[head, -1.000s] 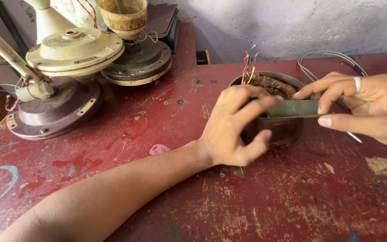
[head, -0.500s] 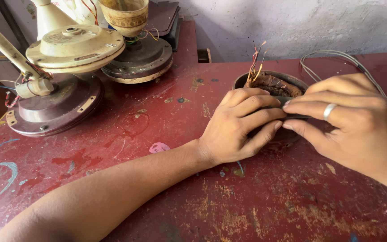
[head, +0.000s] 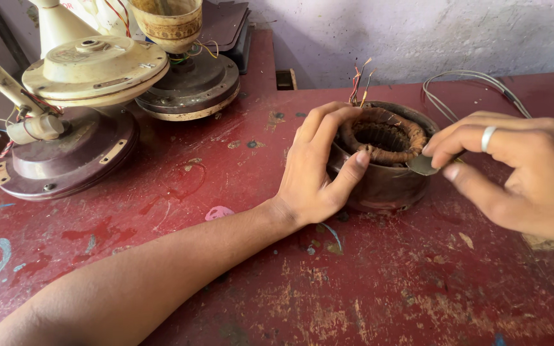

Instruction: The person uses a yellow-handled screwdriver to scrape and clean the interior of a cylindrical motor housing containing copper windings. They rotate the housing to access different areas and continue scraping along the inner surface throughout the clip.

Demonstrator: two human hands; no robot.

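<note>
Worn red paint, scratched and spotted, covers the surface point(head: 181, 211) that fills most of the view, with a pale plastered wall point(head: 418, 32) behind it. Near the middle stands a round motor stator point(head: 383, 166), a dark metal ring with copper-brown windings coiled around its open centre. Thin coloured wire ends point(head: 360, 77) stick up from its far rim. The left hand point(head: 318, 170) wraps the stator's left side: fingers curl over the top edge and the thumb presses against the outer wall, so it is closed on the ring. The right hand point(head: 514, 166), wearing 1 silver ring on a finger, comes in from the right. Its thumb and fingers pinch a small flat grey metal piece point(head: 423, 165), which touches the stator's right rim at the windings. Grey cable point(head: 476, 80) loops across the surface behind the right hand. On the far left sit 2 ceiling-fan motor housings: a cream one point(head: 94, 70) stacked above a maroon base point(head: 65, 160), and a dark one point(head: 193, 86) just beside it, with loose wires trailing.
</note>
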